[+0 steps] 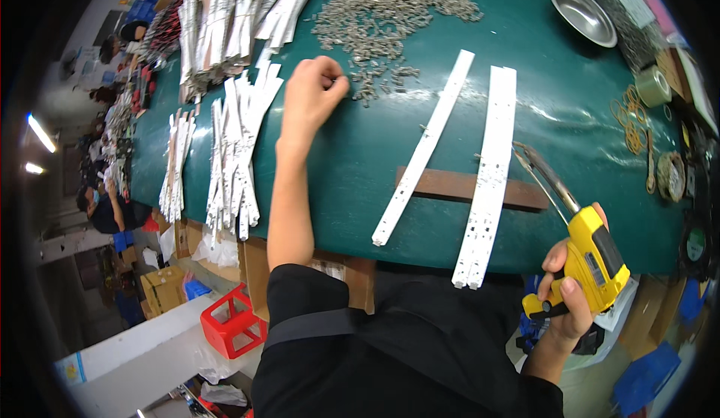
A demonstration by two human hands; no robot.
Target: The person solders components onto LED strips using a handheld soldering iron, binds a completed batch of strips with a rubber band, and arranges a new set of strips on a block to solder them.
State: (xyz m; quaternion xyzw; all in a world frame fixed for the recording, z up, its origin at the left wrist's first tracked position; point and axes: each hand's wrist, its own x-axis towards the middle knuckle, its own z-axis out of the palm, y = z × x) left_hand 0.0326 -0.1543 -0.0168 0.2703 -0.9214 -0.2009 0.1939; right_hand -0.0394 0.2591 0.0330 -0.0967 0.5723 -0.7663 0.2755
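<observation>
My left hand (307, 97) is closed at the near left edge of a heap of small metal pieces (390, 17), its fingertips curled together. Whatever they pinch, if anything, is hidden. On the right, my right hand (571, 302) grips a yellow soldering gun (598, 257) by its handle, the metal tip pointing up and left. Beside that tip lie white circuit board strips (489, 170), side by side. A single white strip (424, 152) slants to their left, with a small piece sticking out from its edge. Both rest across a brown bar (444, 185).
Stacks of white strips (234, 148) lie on the green table (352, 185) at left, with larger bundles (225, 20) behind. At the far right are a metal bowl (583, 14), a tape roll (652, 86) and rubber bands (631, 118). A red stool (231, 320) stands below the left edge.
</observation>
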